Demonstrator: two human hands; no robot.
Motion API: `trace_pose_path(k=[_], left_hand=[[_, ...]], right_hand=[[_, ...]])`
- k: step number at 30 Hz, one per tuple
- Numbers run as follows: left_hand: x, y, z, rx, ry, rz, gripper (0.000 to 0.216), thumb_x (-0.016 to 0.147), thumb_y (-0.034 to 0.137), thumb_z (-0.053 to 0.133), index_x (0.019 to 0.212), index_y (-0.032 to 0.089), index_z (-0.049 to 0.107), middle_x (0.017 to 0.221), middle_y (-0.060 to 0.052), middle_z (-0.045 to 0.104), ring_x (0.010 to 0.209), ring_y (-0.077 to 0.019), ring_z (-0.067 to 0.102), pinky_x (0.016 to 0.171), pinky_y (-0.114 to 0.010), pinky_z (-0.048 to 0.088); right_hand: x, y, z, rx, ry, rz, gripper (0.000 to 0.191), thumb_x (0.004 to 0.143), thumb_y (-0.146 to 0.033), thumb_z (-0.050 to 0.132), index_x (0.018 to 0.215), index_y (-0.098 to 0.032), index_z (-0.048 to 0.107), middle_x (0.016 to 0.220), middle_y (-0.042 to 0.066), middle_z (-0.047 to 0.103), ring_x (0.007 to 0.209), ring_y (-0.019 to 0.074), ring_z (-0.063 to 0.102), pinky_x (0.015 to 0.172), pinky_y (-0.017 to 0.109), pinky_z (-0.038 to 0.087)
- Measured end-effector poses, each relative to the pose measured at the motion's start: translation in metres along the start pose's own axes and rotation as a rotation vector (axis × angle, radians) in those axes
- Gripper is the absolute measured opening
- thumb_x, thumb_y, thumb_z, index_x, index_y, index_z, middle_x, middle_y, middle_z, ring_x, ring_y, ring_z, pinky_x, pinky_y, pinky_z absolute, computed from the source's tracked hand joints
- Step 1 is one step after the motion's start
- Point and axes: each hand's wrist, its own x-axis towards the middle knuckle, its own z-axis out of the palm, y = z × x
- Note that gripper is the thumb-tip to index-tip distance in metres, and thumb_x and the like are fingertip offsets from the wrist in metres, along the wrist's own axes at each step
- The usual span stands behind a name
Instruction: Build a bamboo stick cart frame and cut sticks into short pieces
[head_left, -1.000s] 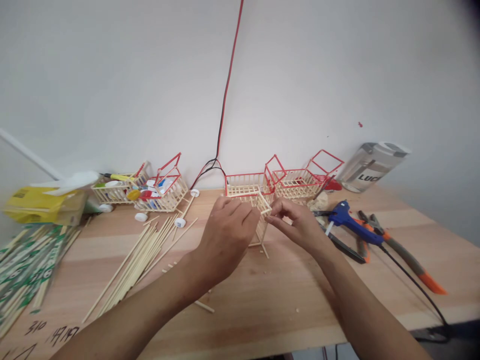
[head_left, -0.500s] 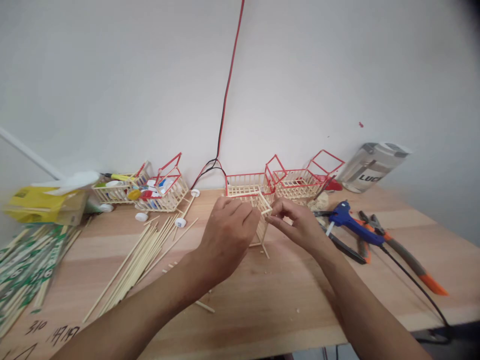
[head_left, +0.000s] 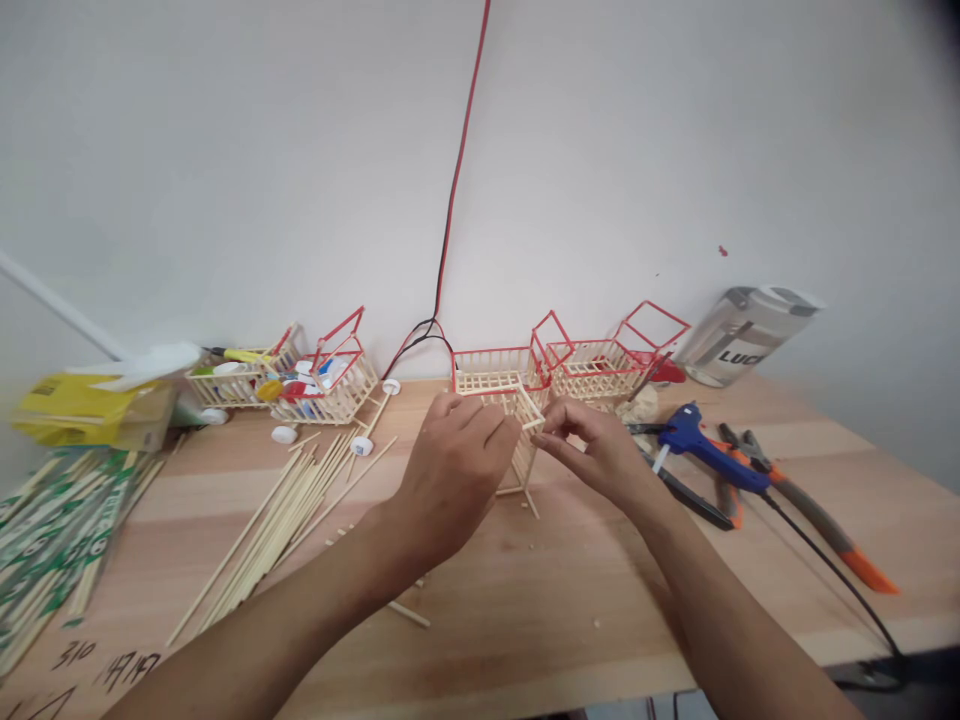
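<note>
My left hand (head_left: 461,470) is closed round the left side of a small basket frame of wooden sticks (head_left: 527,405), which stands tilted on the table and is partly hidden by the fingers. My right hand (head_left: 592,445) pinches at the frame's upper right corner with thumb and forefinger. Just behind the hands is a stick basket with a red rim (head_left: 491,365). To its right sits a second red-trimmed stick basket (head_left: 592,372).
A blue glue gun (head_left: 705,450) and orange-handled pliers (head_left: 817,515) lie to the right, near a clear container (head_left: 750,330). Leftward are loose wooden sticks (head_left: 274,530), a basket of bottle caps (head_left: 322,390), a yellow packet (head_left: 90,410) and wrapped sticks (head_left: 67,540).
</note>
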Motion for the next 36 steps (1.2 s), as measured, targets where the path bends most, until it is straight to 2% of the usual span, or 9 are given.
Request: trace_pose_path(k=[23, 36], left_hand=[[0.0003, -0.0007, 0.0017, 0.02, 0.003, 0.002, 0.014, 0.091, 0.013, 0.047, 0.085, 0.016, 0.058, 0.075, -0.003, 0.057, 0.073, -0.0192, 0.047, 0.07, -0.035, 0.033], [-0.0001, -0.0004, -0.0021, 0.037, -0.074, 0.022, 0.016, 0.092, 0.013, 0.042, 0.084, 0.016, 0.056, 0.081, -0.003, 0.059, 0.078, -0.018, 0.05, 0.073, -0.034, 0.032]], right_hand=[[0.0001, -0.0002, -0.0005, -0.037, 0.002, -0.005, 0.017, 0.088, -0.03, 0.058, 0.075, -0.021, 0.05, 0.069, -0.002, 0.053, 0.063, 0.0115, 0.05, 0.059, 0.025, 0.038], [-0.0011, -0.0003, -0.0039, -0.151, 0.042, -0.051, 0.015, 0.083, -0.031, 0.062, 0.073, -0.021, 0.055, 0.064, -0.001, 0.057, 0.057, 0.0129, 0.052, 0.054, 0.026, 0.039]])
